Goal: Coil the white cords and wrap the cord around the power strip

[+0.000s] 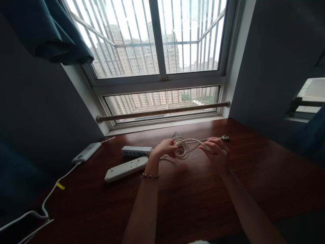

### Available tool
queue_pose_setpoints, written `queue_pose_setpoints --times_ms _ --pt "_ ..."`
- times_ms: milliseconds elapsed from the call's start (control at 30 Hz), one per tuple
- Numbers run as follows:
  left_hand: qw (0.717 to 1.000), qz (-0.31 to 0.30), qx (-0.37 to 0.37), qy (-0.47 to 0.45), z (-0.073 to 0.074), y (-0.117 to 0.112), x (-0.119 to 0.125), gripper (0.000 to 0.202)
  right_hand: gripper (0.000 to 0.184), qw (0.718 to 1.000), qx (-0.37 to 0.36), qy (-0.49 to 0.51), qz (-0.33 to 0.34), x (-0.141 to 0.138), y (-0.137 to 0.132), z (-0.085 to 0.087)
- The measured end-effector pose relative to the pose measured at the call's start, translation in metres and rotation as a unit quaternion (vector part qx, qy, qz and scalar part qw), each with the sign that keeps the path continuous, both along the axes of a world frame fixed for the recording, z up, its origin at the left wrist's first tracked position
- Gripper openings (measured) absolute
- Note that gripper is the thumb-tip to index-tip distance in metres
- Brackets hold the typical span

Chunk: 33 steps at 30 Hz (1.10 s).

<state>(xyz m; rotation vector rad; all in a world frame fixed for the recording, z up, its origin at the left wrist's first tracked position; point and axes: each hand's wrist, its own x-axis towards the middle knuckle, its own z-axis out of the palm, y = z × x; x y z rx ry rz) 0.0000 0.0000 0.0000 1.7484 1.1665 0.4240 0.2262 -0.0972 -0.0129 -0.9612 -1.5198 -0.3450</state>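
Observation:
My left hand (165, 149) is closed around a coil of white cable (181, 147) held just above the dark wooden desk (193, 200). A beaded bracelet circles that wrist. My right hand (215, 150) pinches the free run of the same cable, which stretches from the coil to its fingers. The cable's plug (225, 137) lies on the desk just beyond my right hand.
Three white power strips lie at the left: one (126, 169) near my left wrist, one (137, 150) behind it, one (86, 152) by the wall with a cord (50, 193) trailing off the front-left edge. A barred window (162, 67) with a rail (162, 110) runs behind the desk.

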Motion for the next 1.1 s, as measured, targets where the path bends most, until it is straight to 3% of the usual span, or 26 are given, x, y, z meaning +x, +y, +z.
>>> queue_pose_setpoints --times_ms 233,533,800,967,1100 --pt "0.999 -0.042 0.025 -0.014 0.013 -0.013 0.009 0.033 0.014 0.993 -0.093 0.013 0.076 -0.010 -0.002 0.003" --pt "0.992 -0.103 0.031 -0.064 0.025 -0.032 0.030 0.035 0.017 0.969 -0.191 -0.051 0.147 -0.022 0.008 -0.011" --pt "0.992 -0.088 0.044 -0.083 0.021 -0.028 0.031 0.036 0.021 0.969 -0.181 0.017 0.170 -0.024 0.010 -0.016" --pt "0.989 -0.103 0.036 -0.103 0.024 -0.030 0.031 0.036 0.012 0.979 -0.166 0.066 0.101 -0.027 0.010 -0.015" --pt "0.986 -0.107 0.032 -0.121 0.026 -0.033 0.036 0.036 0.012 0.983 -0.145 0.065 0.096 -0.031 0.007 -0.013"
